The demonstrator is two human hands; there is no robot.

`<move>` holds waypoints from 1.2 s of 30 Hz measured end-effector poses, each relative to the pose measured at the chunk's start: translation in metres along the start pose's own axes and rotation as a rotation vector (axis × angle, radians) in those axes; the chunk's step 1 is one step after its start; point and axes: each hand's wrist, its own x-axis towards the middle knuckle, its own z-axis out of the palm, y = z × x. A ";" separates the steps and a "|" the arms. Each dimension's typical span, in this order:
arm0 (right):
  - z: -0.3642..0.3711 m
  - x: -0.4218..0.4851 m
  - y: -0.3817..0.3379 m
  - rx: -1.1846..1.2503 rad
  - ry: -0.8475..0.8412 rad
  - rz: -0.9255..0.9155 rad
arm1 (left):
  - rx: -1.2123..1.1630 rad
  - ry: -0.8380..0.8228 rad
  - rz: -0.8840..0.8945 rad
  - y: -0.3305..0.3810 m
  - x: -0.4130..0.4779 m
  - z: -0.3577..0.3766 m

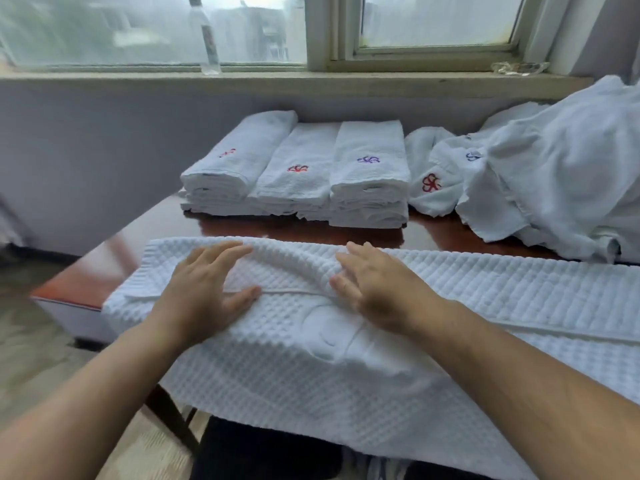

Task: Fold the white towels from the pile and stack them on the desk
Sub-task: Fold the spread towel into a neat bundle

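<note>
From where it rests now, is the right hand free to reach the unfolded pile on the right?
Probably yes. The right hand lies flat on the waffle towel, holding nothing, and only bare desk separates it from the unfolded pile.

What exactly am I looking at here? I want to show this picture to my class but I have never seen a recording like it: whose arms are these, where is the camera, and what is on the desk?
There is no machine here. The single picture comes from a wide-angle camera worn on a person's head, looking forward and down, so the two bare arms are that person's own. The left hand and the right hand rest flat, fingers straight, on a white waffle towel spread across the near edge of the desk and hanging over its front. Neither hand grips it. Behind it stand folded towels in neat stacks, some with small embroidered flower marks. To the right lies the unfolded pile, loose and crumpled. On the windowsill beyond stands a clear bottle.
</note>
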 end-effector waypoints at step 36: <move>0.020 0.009 -0.018 -0.160 -0.051 -0.172 | -0.161 -0.044 -0.238 -0.056 -0.017 -0.050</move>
